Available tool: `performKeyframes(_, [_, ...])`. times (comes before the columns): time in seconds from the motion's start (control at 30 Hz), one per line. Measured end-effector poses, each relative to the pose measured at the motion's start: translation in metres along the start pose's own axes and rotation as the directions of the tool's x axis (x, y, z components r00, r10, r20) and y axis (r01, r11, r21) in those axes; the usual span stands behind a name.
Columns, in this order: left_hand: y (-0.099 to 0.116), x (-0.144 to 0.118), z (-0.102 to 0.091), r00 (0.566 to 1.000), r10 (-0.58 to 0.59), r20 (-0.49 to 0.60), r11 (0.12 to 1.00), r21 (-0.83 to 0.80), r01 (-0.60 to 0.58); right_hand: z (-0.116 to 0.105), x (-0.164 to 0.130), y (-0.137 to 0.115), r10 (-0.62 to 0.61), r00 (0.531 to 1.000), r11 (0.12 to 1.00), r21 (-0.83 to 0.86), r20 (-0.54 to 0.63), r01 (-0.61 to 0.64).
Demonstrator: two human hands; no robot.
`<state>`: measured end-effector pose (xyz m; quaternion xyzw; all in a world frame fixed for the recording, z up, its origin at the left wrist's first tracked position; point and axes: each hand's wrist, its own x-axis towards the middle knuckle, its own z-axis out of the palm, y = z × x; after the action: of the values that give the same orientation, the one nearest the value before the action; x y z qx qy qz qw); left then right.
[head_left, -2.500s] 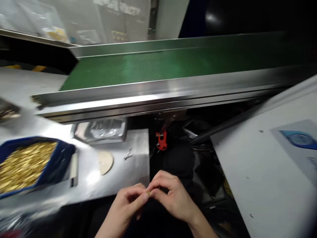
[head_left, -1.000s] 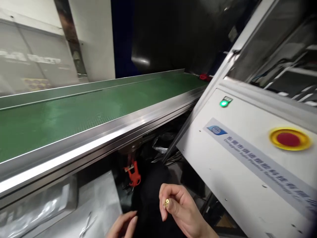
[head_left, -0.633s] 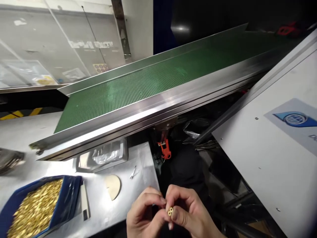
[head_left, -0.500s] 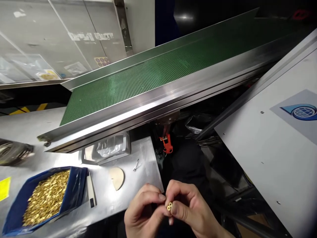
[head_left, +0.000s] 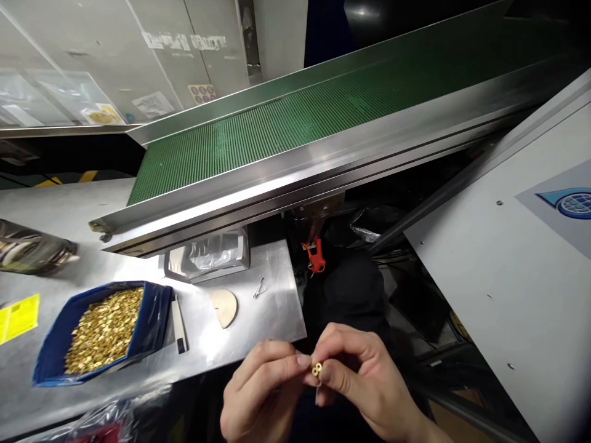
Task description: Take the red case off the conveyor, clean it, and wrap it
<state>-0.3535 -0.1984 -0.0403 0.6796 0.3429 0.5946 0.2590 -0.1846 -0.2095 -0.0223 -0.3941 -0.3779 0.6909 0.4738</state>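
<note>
Two small brass rings (head_left: pixel 316 369) sit side by side, bores toward the camera, pinched between both hands low in the view, over the dark gap just off the near corner of the counter (head_left: pixel 272 307). The right hand (head_left: pixel 364 384) closes thumb and forefinger on them from the right, and the left hand (head_left: pixel 263 394) presses its fingers (head_left: pixel 295 361) against them from the left, so both sets of fingers are narrow and holding the pair. To handle such tiny pieces well, the grip should probably stay light and at the very tips, with the bores kept facing up so they can be seen, and the hands held over the counter rather than the gap, since a dropped ring would likely vanish into the dark clutter below. To the left on the counter stands a blue tray (head_left: pixel 55 344) heaped with gold-coloured parts (head_left: pixel 104 329), well apart from the hands, with a slim white tool (head_left: pixel 178 323) just beside its right wall. Farther in lie a tan half-disc (head_left: pixel 225 306), small metal tweezers (head_left: pixel 259 288) and a clear plastic bag (head_left: pixel 207 257) tucked under the conveyor rail. A yellow label (head_left: pixel 18 317) lies at the left edge. The green conveyor belt (head_left: pixel 300 117) slants across the upper view, an orange clip (head_left: pixel 316 255) hangs beneath its frame, and a white machine panel (head_left: pixel 508 277) rises on the right, close to the right wrist.
</note>
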Motion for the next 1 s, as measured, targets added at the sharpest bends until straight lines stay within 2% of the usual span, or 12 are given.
performKeyframes(0.27, [0.009, -0.002, -0.001, 0.999, 0.034, -0.029, 0.999, 0.036, -0.033, 0.004, -0.005, -0.002, 0.105, 0.994, 0.991, 0.084, 0.018, -0.106])
performKeyframes(0.5, [0.01, -0.004, 0.0, 0.998, 0.039, -0.058, 0.999, 0.0, -0.039, 0.003, -0.004, -0.001, 0.128, 0.989, 0.982, 0.129, 0.075, -0.137])
performKeyframes(0.6, [0.008, -0.006, -0.001, 0.997, 0.052, -0.055, 0.998, 0.023, -0.051, 0.003, -0.004, -0.001, 0.105, 0.993, 0.989, 0.102, 0.062, -0.111])
performKeyframes(0.77, [0.005, -0.009, -0.003, 0.994, 0.106, -0.039, 0.991, 0.092, -0.102, 0.004, -0.006, -0.003, 0.03, 1.0, 0.999, -0.043, -0.002, -0.03])
performKeyframes(1.0, [0.008, -0.018, -0.006, 0.997, 0.057, -0.055, 0.98, 0.195, -0.045, 0.003, -0.005, -0.006, 0.131, 0.991, 0.991, -0.025, 0.013, -0.131])
